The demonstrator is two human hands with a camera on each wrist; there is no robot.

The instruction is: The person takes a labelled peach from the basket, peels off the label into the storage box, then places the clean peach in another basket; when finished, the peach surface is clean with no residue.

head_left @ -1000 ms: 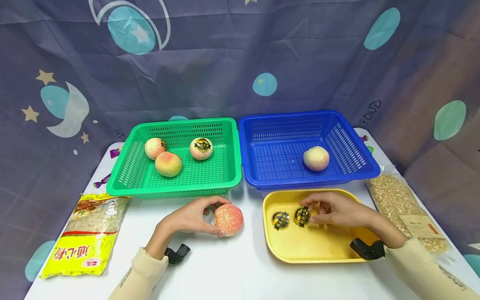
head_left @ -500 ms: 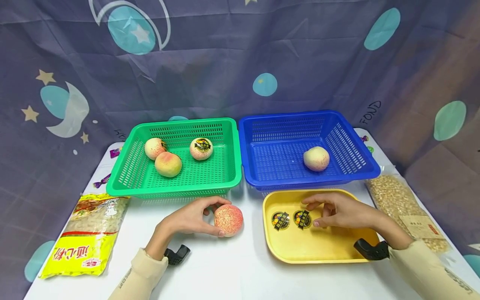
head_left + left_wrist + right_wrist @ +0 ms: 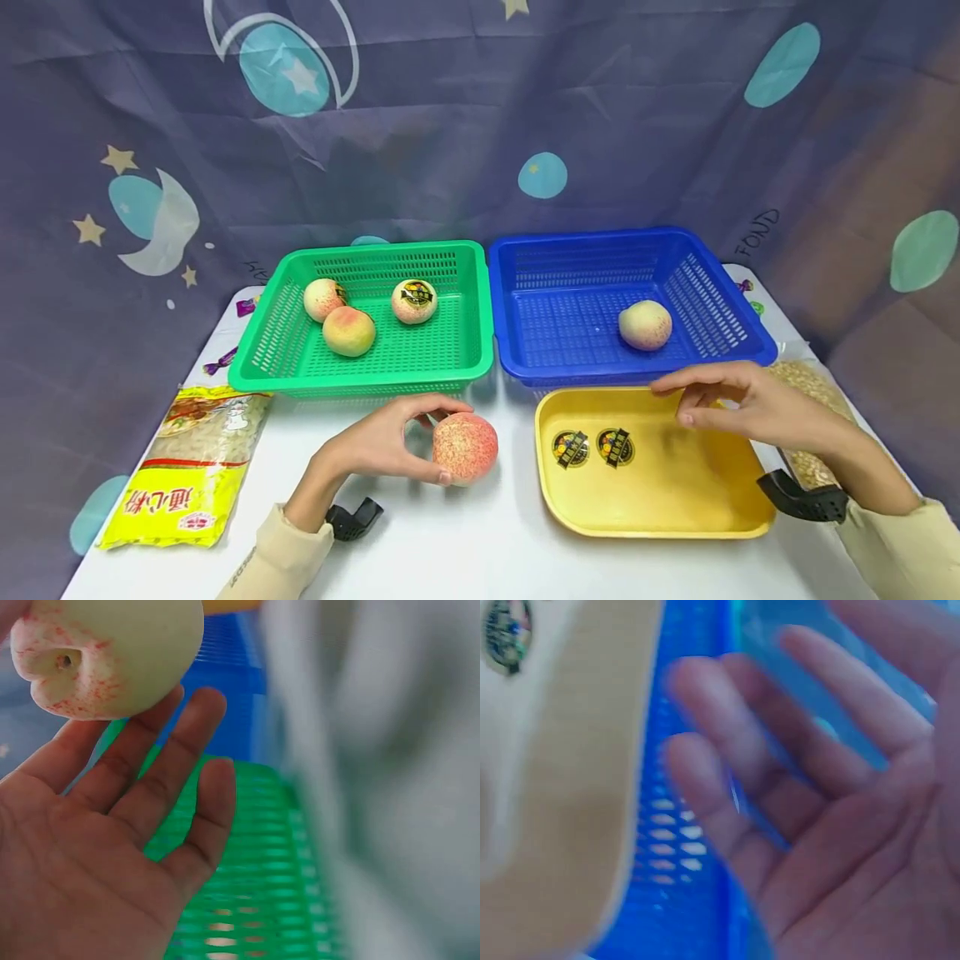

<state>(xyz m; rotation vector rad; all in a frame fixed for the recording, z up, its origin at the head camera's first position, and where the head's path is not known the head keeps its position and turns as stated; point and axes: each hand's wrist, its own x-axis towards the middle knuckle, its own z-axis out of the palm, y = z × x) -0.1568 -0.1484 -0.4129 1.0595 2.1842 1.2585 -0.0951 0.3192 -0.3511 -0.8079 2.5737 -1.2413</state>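
Note:
My left hand (image 3: 393, 442) grips a pink-red speckled peach (image 3: 465, 448) between thumb and fingers, over the white table in front of the green basket. In the left wrist view the peach's pale side and stem hollow (image 3: 66, 660) show at the fingertips, with the other fingers spread. My right hand (image 3: 750, 404) hangs over the right part of the yellow tray (image 3: 652, 532), fingers loosely bent, holding nothing. Two round black-and-gold fruit stickers, a left one (image 3: 571, 449) and a right one (image 3: 615, 447), lie side by side in the tray.
The green basket (image 3: 360, 384) contains three peaches, one with a sticker (image 3: 417, 293) facing up. In the blue basket (image 3: 637, 365) lies one pale peach (image 3: 646, 325). A yellow pasta bag (image 3: 183, 475) is at left, a bag of grains (image 3: 813, 387) at right behind my right arm.
My right hand has drawn back from the stickers, up and to the right. My left hand keeps its grip on the peach, which looks slightly larger now. The head view has shifted a little.

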